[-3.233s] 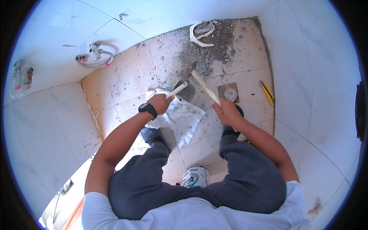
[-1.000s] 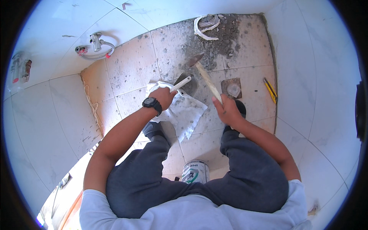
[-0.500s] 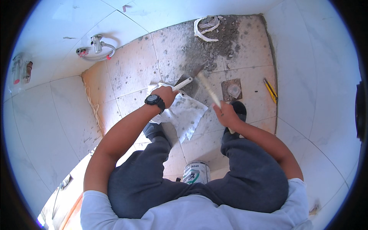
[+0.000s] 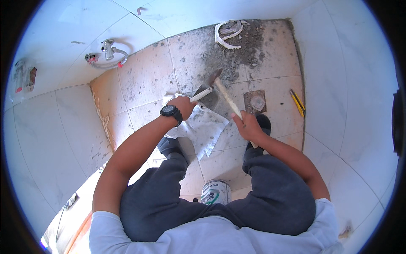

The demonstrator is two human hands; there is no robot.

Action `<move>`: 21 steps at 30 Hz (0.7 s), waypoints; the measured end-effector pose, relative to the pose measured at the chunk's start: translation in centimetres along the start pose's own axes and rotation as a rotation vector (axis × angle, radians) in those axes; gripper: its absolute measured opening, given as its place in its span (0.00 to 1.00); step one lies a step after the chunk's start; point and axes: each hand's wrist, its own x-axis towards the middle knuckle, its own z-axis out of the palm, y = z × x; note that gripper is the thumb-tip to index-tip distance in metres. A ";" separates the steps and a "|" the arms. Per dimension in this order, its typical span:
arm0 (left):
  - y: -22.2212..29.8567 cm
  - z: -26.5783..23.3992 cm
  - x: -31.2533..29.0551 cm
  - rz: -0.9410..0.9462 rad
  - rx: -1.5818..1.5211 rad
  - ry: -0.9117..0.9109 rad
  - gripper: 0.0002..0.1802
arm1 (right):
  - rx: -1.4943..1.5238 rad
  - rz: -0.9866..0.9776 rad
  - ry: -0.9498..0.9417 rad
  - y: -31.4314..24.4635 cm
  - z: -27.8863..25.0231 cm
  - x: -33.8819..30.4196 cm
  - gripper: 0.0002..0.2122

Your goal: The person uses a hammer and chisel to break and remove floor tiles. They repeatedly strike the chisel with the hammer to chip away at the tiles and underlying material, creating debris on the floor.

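Observation:
My left hand (image 4: 182, 106), with a black watch on its wrist, is closed around a white-handled tool (image 4: 201, 95). The handle's free end points away to the right; its working end is hidden or unclear. A dark grey patch (image 4: 209, 100) shows beneath that handle. In my right hand (image 4: 248, 127) is a hammer, gripped by its pale handle (image 4: 228, 100). Its rusty brown head (image 4: 215, 76) hovers or rests just beyond the white handle's end; I cannot tell whether they touch. Under and beside my left hand lies a crumpled, stained white sheet or bag (image 4: 206, 127).
Grey rubble (image 4: 249, 51) with a curved white piece (image 4: 220, 36) lies by the far wall. A square floor drain (image 4: 256, 101) and a yellow-black utility knife (image 4: 297, 103) are on the right. A metal valve with hose (image 4: 108, 51) juts from the left wall. Between my legs stands a can (image 4: 216, 191).
The hammer, blurred before, now shows sharply, its head slightly to the left. My left hand and the white-handled tool stay nearly in place.

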 end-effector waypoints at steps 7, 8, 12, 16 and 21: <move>0.1 0.0 0.2 -0.027 0.013 -0.001 0.34 | -0.037 -0.042 0.055 0.2 -0.3 0.3 0.22; 0.1 -0.1 0.2 -0.012 0.005 0.008 0.34 | -0.104 0.004 -0.001 0.3 -0.4 0.5 0.22; 0.1 -0.1 0.1 -0.013 0.000 -0.018 0.34 | -0.023 0.004 0.019 0.4 -0.5 0.6 0.22; 0.1 -0.1 0.1 -0.011 -0.001 -0.039 0.35 | -0.058 0.045 -0.044 0.3 -0.6 0.4 0.22; -0.1 0.0 0.1 0.002 0.004 0.004 0.35 | -0.135 0.059 -0.096 0.2 -1.1 0.6 0.24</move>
